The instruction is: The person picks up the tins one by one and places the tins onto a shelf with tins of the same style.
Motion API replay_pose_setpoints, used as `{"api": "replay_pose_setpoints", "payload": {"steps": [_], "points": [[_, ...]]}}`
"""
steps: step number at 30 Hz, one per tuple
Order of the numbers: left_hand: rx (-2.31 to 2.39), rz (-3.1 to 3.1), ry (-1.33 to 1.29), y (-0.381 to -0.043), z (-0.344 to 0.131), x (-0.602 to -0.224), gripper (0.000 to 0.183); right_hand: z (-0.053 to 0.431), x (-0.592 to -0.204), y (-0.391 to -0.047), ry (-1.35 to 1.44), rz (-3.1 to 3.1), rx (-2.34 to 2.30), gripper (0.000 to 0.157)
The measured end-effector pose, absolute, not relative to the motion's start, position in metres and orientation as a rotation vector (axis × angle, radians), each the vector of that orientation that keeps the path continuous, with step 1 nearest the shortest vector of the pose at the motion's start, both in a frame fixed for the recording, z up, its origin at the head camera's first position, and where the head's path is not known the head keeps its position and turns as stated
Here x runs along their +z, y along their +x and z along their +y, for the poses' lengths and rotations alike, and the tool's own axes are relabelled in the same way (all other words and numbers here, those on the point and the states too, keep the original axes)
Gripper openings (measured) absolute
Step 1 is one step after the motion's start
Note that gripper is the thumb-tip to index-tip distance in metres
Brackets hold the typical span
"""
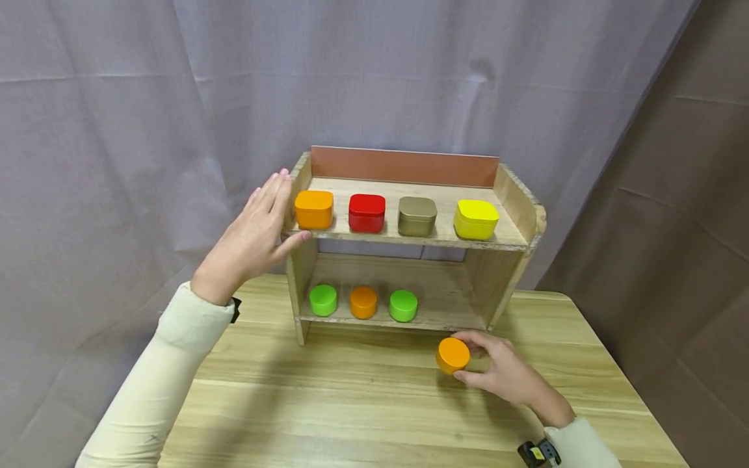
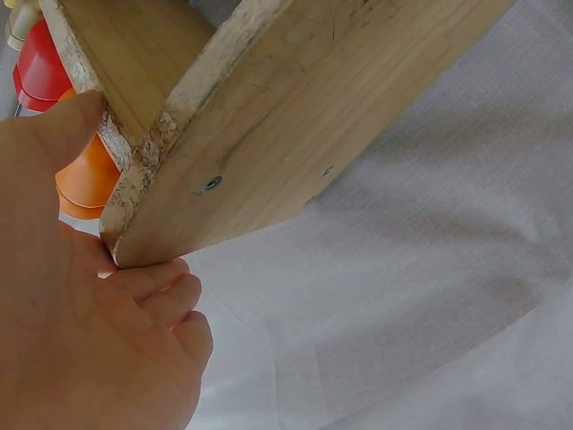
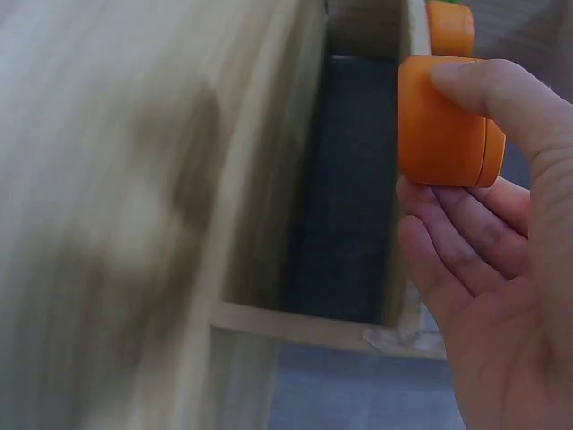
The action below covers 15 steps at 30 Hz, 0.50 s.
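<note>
My right hand (image 1: pixel 503 372) pinches a small orange round lidded box (image 1: pixel 453 355) between thumb and fingers, in front of the lower shelf's right part. In the right wrist view the thumb presses one side of the orange round lidded box (image 3: pixel 443 130), with fingers on the other. Against the left side of a two-level wooden shelf (image 1: pixel 404 322) rests my left hand (image 1: pixel 251 234), fingers straight, thumb at the upper board's front edge. On the lower board stand a green round box (image 1: pixel 323 300), another orange round box (image 1: pixel 363 303) and a second green round box (image 1: pixel 404 306).
Along the upper board sit orange (image 1: pixel 314 210), red (image 1: pixel 367 213), bronze (image 1: pixel 417 216) and yellow (image 1: pixel 476 220) rounded-square boxes. The shelf stands on a wooden table (image 1: pixel 351 403), with a grey curtain (image 1: pixel 380 78) behind and a dark curtain (image 1: pixel 673 260) at the right.
</note>
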<state>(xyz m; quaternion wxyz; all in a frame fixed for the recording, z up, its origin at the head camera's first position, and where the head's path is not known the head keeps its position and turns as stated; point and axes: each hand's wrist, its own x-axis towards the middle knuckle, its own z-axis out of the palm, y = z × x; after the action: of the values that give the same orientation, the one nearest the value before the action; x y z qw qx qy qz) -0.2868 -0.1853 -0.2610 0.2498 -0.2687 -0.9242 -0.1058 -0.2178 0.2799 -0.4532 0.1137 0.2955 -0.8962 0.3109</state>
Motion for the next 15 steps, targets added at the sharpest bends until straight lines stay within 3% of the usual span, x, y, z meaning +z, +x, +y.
{"api": "replay_pose_setpoints", "payload": {"steps": [15], "points": [[-0.291,-2.534,-0.731,-0.287,-0.185,-0.261,0.095,0.282,-0.419,-0.242,0.726,-2.667,0.895,0.057]]}}
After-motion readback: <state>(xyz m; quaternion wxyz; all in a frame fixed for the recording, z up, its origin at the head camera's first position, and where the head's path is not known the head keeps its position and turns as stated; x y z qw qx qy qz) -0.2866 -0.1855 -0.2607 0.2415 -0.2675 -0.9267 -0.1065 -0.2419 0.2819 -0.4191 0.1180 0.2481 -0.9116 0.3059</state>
